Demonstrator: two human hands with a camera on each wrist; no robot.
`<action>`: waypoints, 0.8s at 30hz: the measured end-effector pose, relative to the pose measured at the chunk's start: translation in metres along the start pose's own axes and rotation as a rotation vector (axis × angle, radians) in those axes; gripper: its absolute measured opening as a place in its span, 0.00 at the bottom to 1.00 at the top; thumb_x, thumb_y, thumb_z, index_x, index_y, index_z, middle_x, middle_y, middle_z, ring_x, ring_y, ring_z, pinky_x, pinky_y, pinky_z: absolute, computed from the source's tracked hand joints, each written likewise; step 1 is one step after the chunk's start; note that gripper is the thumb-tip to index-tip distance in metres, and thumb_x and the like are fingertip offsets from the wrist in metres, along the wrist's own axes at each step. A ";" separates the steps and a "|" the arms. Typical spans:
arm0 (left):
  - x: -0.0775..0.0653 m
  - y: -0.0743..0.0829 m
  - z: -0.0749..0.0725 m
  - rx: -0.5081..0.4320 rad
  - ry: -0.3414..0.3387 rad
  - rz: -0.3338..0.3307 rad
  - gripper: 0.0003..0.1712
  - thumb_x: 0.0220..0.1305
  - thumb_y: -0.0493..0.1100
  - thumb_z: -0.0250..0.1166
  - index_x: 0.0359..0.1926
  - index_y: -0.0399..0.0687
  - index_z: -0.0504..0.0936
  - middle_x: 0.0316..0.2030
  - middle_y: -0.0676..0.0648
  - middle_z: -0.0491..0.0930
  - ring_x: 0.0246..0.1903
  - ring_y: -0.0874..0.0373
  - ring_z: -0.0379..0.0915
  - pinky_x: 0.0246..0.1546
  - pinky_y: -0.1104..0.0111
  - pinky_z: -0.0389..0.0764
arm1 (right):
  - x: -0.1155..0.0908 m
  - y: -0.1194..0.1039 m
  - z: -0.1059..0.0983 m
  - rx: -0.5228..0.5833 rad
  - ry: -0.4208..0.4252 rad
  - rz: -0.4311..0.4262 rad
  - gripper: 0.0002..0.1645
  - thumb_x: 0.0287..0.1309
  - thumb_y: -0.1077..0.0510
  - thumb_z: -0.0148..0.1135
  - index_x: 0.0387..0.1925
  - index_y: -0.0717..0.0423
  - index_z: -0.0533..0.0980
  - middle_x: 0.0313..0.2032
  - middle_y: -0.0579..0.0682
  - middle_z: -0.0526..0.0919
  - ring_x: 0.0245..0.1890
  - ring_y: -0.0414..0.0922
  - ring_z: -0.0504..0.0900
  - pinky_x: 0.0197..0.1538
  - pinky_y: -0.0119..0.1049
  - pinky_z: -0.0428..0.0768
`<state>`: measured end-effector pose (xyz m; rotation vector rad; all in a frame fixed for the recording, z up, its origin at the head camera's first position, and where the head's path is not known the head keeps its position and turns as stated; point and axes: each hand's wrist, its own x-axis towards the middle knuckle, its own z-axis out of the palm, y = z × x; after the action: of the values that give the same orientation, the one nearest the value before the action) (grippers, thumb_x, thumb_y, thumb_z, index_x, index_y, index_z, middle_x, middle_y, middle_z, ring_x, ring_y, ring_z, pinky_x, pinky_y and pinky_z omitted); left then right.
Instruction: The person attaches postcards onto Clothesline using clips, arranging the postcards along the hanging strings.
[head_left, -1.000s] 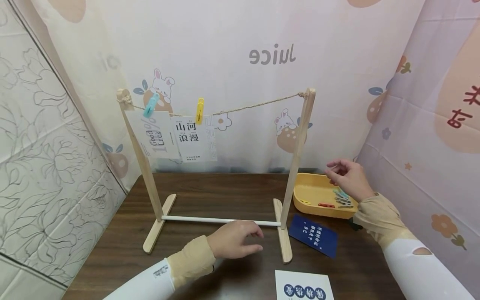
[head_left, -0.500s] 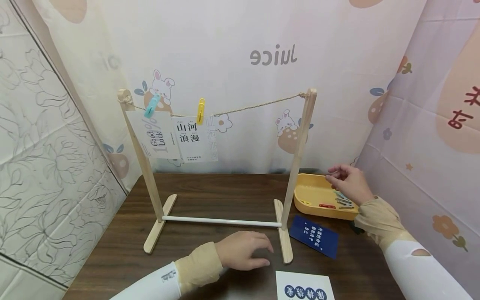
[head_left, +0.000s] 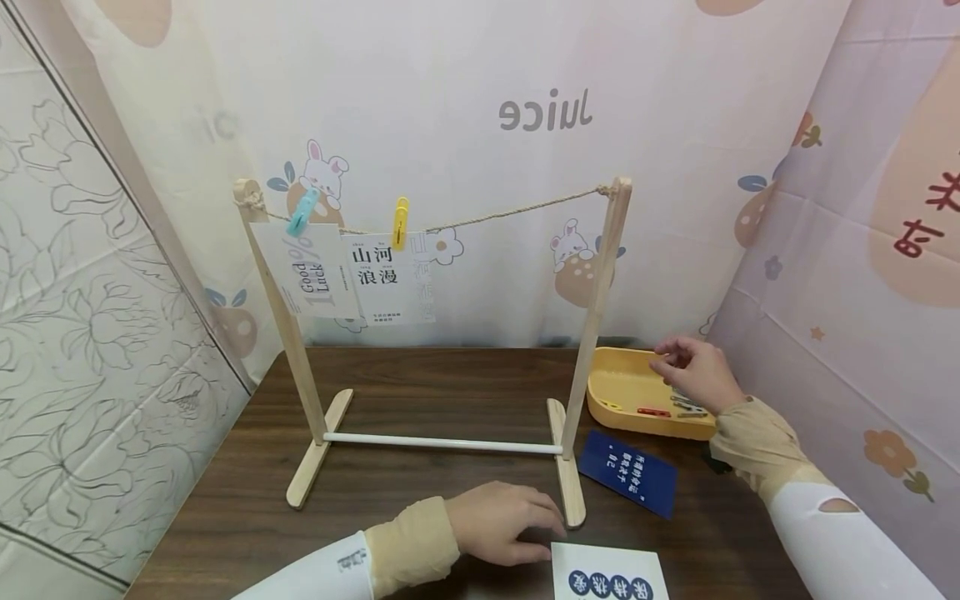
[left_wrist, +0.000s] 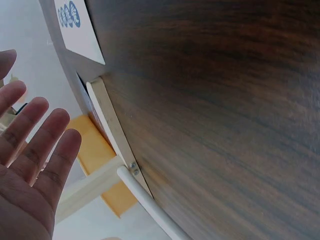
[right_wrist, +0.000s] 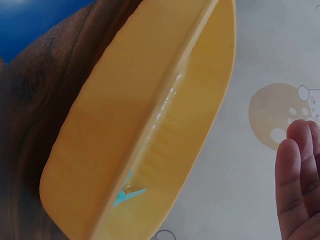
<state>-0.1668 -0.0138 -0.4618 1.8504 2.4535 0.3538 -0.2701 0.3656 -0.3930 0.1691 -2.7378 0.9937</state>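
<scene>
Fingers of your left hand [head_left: 506, 523] are extended and parted, gripping nothing, just beside the white rectangular paper card with blue discs [head_left: 609, 568], flat on the dark wood-grain worktop [head_left: 420, 379], presumably for easy reach. Your right hand [head_left: 699, 375] hovers over the yellow plastic tray [head_left: 637, 422], fingers loosely bent, nothing visible between them. The tray apparently keeps small clips [head_left: 690, 408] together. A turquoise plastic clip [head_left: 303, 212] pins a white "Good Luck" card [head_left: 309, 279] to tan twine [head_left: 517, 211], evidently for hanging.
</scene>
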 end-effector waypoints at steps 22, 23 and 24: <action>0.014 0.012 0.018 0.008 -0.221 0.065 0.21 0.82 0.54 0.63 0.70 0.62 0.83 0.69 0.62 0.81 0.69 0.74 0.72 0.67 0.83 0.71 | 0.003 0.018 0.005 -0.092 -0.094 0.024 0.21 0.70 0.56 0.71 0.55 0.68 0.81 0.40 0.61 0.88 0.36 0.49 0.84 0.33 0.35 0.81; 0.015 0.012 0.019 0.006 -0.227 0.065 0.21 0.82 0.54 0.62 0.70 0.62 0.83 0.69 0.62 0.81 0.69 0.75 0.72 0.66 0.83 0.71 | 0.003 0.019 0.005 -0.095 -0.097 0.026 0.21 0.70 0.56 0.71 0.55 0.69 0.81 0.40 0.62 0.88 0.37 0.50 0.84 0.34 0.35 0.81; 0.015 0.012 0.020 0.003 -0.233 0.064 0.21 0.82 0.54 0.62 0.70 0.62 0.83 0.70 0.63 0.80 0.69 0.75 0.72 0.66 0.83 0.72 | 0.003 0.019 0.004 -0.098 -0.097 0.026 0.21 0.70 0.56 0.71 0.55 0.69 0.81 0.40 0.62 0.88 0.37 0.51 0.84 0.35 0.36 0.81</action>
<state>-0.1562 0.0067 -0.4775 1.8565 2.2474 0.1280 -0.2773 0.3775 -0.4075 0.1698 -2.8768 0.8778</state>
